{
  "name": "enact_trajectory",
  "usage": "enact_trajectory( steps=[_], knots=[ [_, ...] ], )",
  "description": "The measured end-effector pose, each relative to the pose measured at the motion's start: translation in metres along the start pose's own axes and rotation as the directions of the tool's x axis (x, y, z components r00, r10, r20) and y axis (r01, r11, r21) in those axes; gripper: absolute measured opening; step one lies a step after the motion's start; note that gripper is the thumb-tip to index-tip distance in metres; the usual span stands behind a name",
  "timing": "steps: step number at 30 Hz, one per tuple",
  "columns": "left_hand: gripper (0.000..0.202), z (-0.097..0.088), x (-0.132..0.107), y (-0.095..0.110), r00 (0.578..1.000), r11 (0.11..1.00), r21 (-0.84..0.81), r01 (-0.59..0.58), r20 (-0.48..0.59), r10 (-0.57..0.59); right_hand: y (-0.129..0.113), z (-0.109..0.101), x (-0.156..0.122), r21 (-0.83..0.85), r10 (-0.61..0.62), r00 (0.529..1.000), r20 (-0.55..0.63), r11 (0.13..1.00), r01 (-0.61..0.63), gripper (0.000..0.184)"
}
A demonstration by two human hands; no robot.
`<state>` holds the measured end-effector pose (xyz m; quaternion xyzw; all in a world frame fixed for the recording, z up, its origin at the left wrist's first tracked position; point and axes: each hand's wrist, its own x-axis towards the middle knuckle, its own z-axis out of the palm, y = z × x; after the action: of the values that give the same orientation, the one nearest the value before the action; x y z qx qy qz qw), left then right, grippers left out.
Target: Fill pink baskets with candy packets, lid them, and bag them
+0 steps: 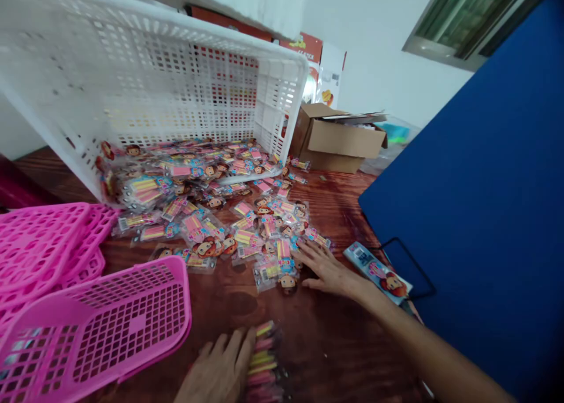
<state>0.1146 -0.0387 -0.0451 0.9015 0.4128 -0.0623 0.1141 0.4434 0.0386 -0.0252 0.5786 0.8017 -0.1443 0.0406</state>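
Small clear packets [284, 253] of pink and yellow sticks, printed with cartoon heads, lie in a loose heap on the dark wooden table [238, 300]. My right hand [324, 268] reaches to the heap's right edge, fingers spread and touching packets there. Close to me, a row of similar packets [263, 362] is lined up side by side. Against the left side of that row rests my left hand [222, 362], its fingers extended and slightly apart. The lower part of this hand runs out of view.
A white plastic crate [282, 56] lies on its side, packets spilling from it. Pink baskets [185, 297] sit at left. An open cardboard box [343, 147] stands behind. At right are a blue panel [480, 203] and a printed carton [379, 274].
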Motion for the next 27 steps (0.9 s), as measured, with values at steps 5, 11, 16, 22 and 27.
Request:
enact_trajectory(
  steps=[5,11,16,22,27],
  knots=[
    [0.075,-0.010,-0.006,0.002,1.000,1.000,-0.007,-0.007,-0.002,0.007,0.001,-0.024,0.009,0.200,0.070,0.987,-0.141,0.979,-0.041,0.035],
    [0.075,-0.014,-0.006,0.006,0.999,1.000,-0.017,0.015,0.032,-0.014,-0.012,-0.013,0.052,0.044,0.093,0.973,-0.213,0.995,-0.086,0.037],
    [0.075,-0.017,-0.008,0.007,0.999,0.998,-0.051,0.027,0.026,-0.026,-0.011,0.016,0.022,-0.060,0.161,0.970,-0.182,0.983,-0.175,0.051],
    [0.070,-0.028,-0.006,0.010,0.999,0.987,-0.158,0.023,0.051,-0.015,-0.019,0.037,0.000,-0.168,0.232,0.942,-0.243,0.946,-0.276,0.053],
    [0.076,-0.030,-0.004,0.008,0.997,0.984,-0.170,0.055,0.072,-0.043,-0.029,0.055,0.040,-0.210,-0.063,0.959,-0.277,0.978,0.003,0.059]
  ],
)
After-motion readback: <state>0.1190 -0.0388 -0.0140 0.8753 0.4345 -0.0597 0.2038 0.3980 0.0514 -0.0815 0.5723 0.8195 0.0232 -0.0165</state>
